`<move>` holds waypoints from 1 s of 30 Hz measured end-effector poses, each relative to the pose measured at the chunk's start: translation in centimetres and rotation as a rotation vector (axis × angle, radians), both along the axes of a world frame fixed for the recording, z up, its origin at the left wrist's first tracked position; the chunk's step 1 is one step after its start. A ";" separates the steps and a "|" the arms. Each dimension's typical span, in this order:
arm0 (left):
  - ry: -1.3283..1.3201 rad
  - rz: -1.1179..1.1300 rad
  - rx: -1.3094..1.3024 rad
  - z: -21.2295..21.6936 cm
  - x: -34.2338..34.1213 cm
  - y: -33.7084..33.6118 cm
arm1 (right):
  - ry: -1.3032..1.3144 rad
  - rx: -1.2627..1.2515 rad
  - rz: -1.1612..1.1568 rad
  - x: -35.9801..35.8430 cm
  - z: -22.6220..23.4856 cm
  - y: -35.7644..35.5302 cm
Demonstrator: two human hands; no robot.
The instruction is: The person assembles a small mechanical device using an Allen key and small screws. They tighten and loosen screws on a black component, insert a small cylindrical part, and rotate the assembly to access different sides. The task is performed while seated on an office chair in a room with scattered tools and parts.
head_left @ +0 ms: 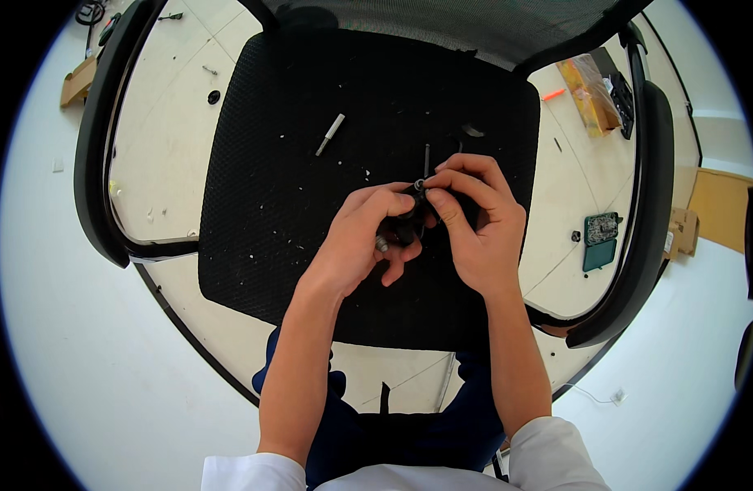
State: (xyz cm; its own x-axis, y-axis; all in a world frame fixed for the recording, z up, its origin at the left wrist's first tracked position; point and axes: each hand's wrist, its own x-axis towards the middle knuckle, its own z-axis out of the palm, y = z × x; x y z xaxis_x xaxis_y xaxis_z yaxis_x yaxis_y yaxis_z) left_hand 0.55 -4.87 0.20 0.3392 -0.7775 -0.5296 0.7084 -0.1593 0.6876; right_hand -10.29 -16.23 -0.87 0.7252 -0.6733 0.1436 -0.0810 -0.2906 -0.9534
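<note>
Together, left hand and right hand around small black part, orientation unclear.

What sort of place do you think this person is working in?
Probably a workshop or office floor: a black mesh office chair serves as workbench, with a loose silver bit on it and a green toolcase on the pale floor.

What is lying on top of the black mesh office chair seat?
On the black mesh seat lie a small grey metal pin, a dark curved piece and pale crumbs. The left hand and right hand pinch a small black part above it, hiding the mesh beneath.
</note>
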 end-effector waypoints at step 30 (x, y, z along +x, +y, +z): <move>-0.263 0.393 -0.069 -1.5 0.6 1.0 | 0.595 -0.609 -0.161 -1.0 -2.6 -1.0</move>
State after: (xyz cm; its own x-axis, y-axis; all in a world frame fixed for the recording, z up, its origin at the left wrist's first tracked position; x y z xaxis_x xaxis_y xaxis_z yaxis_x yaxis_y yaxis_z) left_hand 1.14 -3.89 -1.28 0.7299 -0.5941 -0.3379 0.5064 0.1380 0.8512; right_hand -11.34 -17.26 -3.42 0.6968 -0.7036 0.1394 -0.6014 -0.6789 -0.4212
